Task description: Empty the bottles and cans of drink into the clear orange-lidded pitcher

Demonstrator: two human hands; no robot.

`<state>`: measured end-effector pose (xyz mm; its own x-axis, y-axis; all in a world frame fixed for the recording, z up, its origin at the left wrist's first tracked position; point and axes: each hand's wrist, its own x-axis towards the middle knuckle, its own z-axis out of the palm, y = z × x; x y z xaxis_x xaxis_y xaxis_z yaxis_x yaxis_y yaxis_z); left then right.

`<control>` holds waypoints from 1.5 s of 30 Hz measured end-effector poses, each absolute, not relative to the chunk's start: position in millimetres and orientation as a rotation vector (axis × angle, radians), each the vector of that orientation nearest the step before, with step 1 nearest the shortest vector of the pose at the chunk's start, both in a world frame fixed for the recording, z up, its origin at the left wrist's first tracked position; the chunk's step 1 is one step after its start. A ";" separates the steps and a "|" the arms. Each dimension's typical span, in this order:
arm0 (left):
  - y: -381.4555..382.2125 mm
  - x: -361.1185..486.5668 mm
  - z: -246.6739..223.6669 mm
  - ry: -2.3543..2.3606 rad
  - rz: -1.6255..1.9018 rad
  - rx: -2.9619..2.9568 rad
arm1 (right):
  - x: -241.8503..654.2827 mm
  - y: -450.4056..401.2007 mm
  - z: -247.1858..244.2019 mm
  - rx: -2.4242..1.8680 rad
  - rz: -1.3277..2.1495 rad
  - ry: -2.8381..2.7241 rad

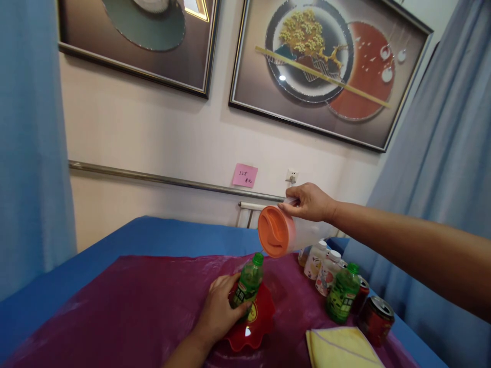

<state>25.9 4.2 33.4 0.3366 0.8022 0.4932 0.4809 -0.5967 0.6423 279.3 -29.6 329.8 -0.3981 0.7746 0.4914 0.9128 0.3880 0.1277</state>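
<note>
My left hand (218, 309) is wrapped round a green plastic bottle (251, 278) with an open top. The bottle stands slightly tilted on a red scalloped plate (264, 319). My right hand (311, 201) is closed on the handle of a clear pitcher (307, 232). An orange lid (274, 231) covers the pitcher's mouth. The pitcher is tipped nearly on its side, its lid end just above the bottle's mouth and to the right of it. Whether liquid is running between them I cannot tell.
At right stand a second green bottle (343, 294), white-capped bottles (328, 271) and red cans (378, 319). A folded yellow cloth (343, 347) lies in front. Purple sheeting (146, 306) covers the blue-covered surface (169, 230). Blue curtains (433, 168) hang at both sides.
</note>
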 end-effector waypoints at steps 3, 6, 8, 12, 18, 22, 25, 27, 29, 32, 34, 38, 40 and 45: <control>5.7 26.2 32.2 1.135 1.146 2.231 | 279.0 -30.0 329.7 -1.468 -0.534 -2.302; 6.2 26.2 31.9 1.141 1.143 2.231 | 278.7 -30.0 330.1 -1.478 -0.528 -2.307; 5.5 26.1 32.3 1.141 1.147 2.232 | 278.4 -29.9 330.7 -1.478 -0.536 -2.307; 3.3 25.2 34.1 1.127 1.160 2.232 | 278.2 -30.4 332.1 -1.474 -0.546 -2.306; 3.3 24.7 34.2 1.112 1.166 2.225 | 280.2 -31.3 334.9 -1.458 -0.531 -2.301; 4.7 25.1 32.6 1.112 1.180 2.233 | 281.2 -31.1 336.4 -1.452 -0.527 -2.304; 5.1 24.9 31.7 1.118 1.174 2.232 | 281.2 -30.9 336.8 -1.453 -0.541 -2.309; 5.3 24.7 31.0 1.127 1.171 2.227 | 281.0 -31.1 336.8 -1.453 -0.548 -2.308; 5.4 24.7 30.4 1.129 1.161 2.227 | 280.6 -31.5 336.8 -1.448 -0.555 -2.300; 5.5 24.9 30.2 1.135 1.150 2.226 | 279.9 -32.3 337.0 -1.434 -0.557 -2.296; 5.4 24.9 30.7 1.133 1.156 2.227 | 279.6 -32.8 337.3 -1.427 -0.553 -2.297; 4.9 24.8 31.6 1.104 1.181 2.230 | 279.6 -33.3 337.5 -1.421 -0.541 -2.295; 4.9 24.8 31.6 1.113 1.185 2.220 | 279.9 -33.5 337.5 -1.424 -0.541 -2.297; 5.5 24.3 30.8 1.111 1.178 2.214 | 279.9 -33.9 337.9 -1.432 -0.563 -2.292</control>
